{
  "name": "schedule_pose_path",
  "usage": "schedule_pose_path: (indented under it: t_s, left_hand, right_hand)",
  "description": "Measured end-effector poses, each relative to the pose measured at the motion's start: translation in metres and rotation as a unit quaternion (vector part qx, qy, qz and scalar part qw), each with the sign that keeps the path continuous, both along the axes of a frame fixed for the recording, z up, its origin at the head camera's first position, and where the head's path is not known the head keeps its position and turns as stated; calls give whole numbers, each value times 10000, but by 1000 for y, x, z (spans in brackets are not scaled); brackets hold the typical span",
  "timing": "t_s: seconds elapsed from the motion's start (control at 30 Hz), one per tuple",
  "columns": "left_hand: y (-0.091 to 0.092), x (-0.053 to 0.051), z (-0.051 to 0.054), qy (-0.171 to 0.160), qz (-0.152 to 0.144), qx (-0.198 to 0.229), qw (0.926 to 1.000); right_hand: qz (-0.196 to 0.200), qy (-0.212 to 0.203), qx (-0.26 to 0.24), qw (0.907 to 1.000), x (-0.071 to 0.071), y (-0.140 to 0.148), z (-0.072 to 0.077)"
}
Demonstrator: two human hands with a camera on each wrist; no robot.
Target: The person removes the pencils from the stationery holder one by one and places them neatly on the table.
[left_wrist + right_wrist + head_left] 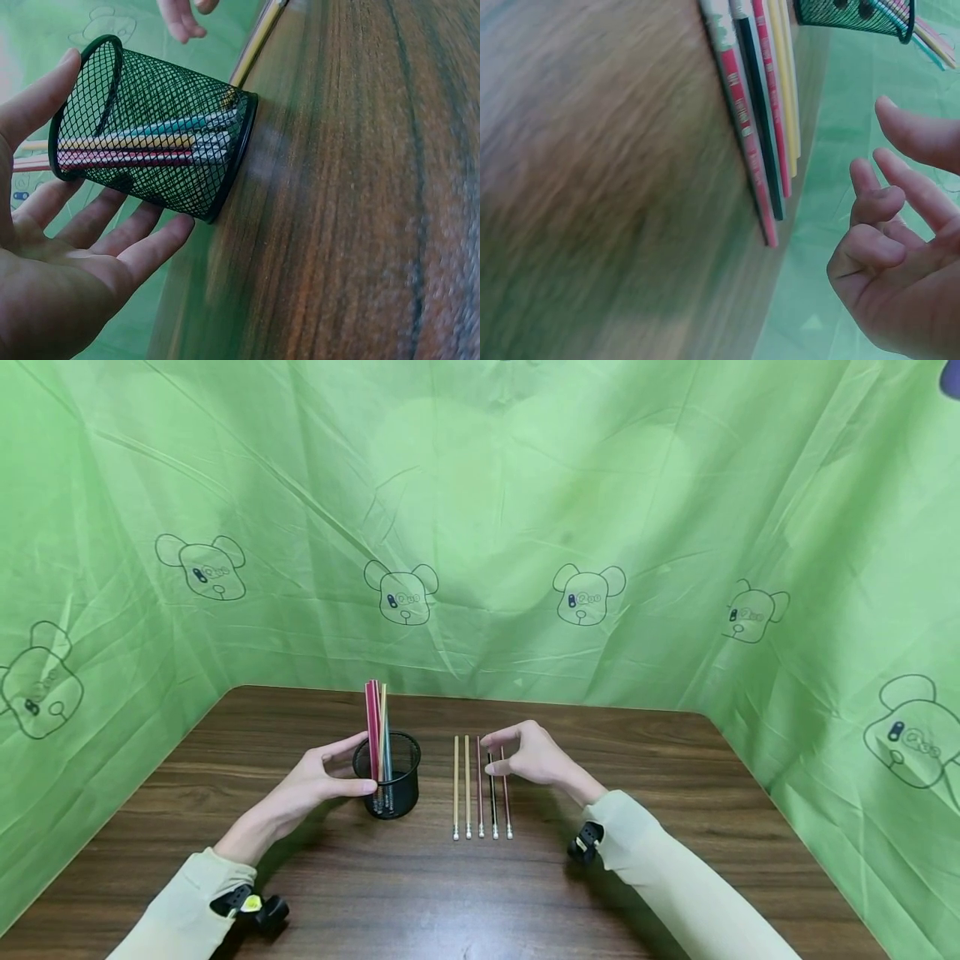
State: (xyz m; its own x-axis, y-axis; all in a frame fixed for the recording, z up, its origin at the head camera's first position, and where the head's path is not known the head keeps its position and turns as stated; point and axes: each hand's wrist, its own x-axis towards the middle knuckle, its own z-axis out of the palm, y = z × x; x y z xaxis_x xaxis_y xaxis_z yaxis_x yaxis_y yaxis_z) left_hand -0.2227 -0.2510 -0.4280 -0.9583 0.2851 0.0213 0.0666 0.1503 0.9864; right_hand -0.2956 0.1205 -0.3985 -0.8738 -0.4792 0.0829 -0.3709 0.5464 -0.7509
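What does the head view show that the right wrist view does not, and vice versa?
Only the head view shows the left hand around the mesh cup and both pale sleeves.

Only the right wrist view shows the palm of the right hand and printing on the nearest red pencil.

Both share the right hand, the cup of pencils, five loose pencils, the table and green cloth.

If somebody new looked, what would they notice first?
Probably the bright green curtain behind and beside the table, with animal faces drawn on it. Next, the black cup holding pencils, left of the table's middle, and right of the cup, five more pencils lying in a row.
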Motion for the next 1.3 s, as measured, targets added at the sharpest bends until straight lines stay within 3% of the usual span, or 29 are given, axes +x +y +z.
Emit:
schedule_pose_path:
  t_s: [0.8, 1.3]
  left_hand:
    - [0, 0, 1, -39, 19, -62, 10000]
    - [1, -1, 1, -30, -29, 79, 10000]
  right_hand:
    - [315, -128, -714, 9969, 4, -68, 24]
    - [503, 61, -601, 9969, 0, -103, 30]
